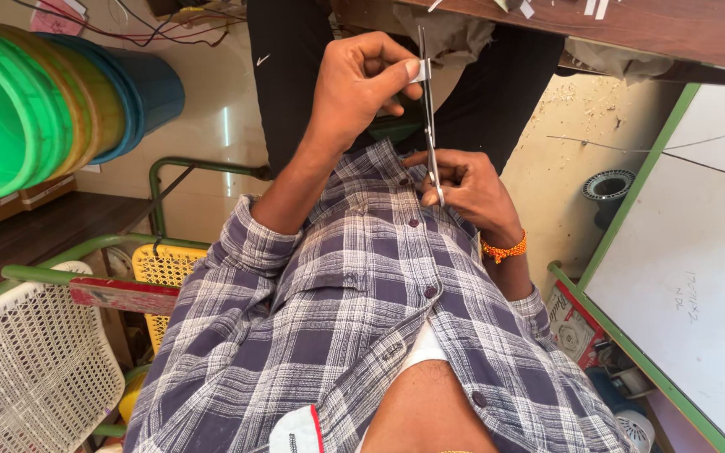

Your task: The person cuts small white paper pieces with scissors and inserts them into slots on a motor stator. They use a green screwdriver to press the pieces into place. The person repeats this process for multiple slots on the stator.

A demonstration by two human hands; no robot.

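My left hand (362,84) is raised over my lap and pinches a small white piece (418,70) against a thin, long metal strip (430,126) between thumb and forefinger. My right hand (467,189), with an orange beaded band at the wrist, grips the lower end of the same strip close to my checked shirt (337,319). The strip stands nearly upright between the two hands. Black trousers (295,75) show behind the hands.
Stacked green, yellow and blue plastic buckets (35,92) lie at the upper left. A white mesh chair (27,369) and a yellow one (161,268) sit at the lower left. A green-framed white board (690,252) leans at the right, a wooden tabletop (648,25) above.
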